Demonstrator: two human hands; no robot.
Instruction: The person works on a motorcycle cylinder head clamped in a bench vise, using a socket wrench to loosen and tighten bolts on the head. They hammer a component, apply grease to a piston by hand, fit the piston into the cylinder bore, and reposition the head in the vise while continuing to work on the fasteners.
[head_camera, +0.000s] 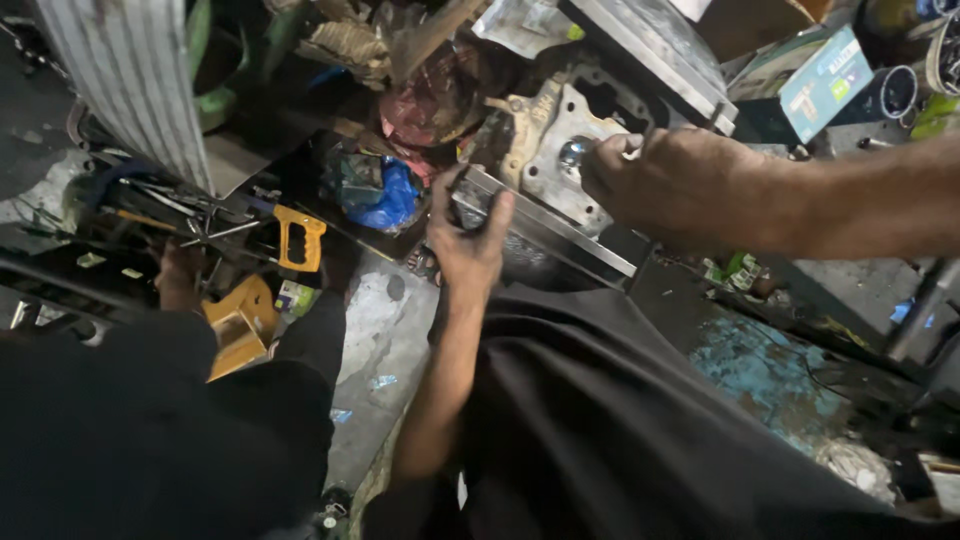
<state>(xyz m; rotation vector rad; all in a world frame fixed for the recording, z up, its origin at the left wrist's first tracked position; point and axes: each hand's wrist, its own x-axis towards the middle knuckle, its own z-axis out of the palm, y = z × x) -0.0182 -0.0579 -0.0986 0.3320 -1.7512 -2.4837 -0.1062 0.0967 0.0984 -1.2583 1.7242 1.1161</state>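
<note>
Pale cast metal housing (560, 150) with a large opening and bolt holes, propped upright just above centre of the frame, behind a flat metal bar (545, 222) running diagonally down to the right. Right hand (665, 185) closed in a fist at the housing's right edge, pinching a small shiny socket-like tool (574, 152) against its face. Left hand (467, 240) curled over the near left end of the bar, fingers (462, 190) wrapped on top, thumb up beside them. Blue plastic bag (385, 200) just left of that hand. Yellow-handled tool (300, 238) and a tangle of rods further left. Yellow metal bracket (240, 318) lower left. Teal cardboard box (825, 80) in the upper right corner. Dark clothing across the bottom.
</note>
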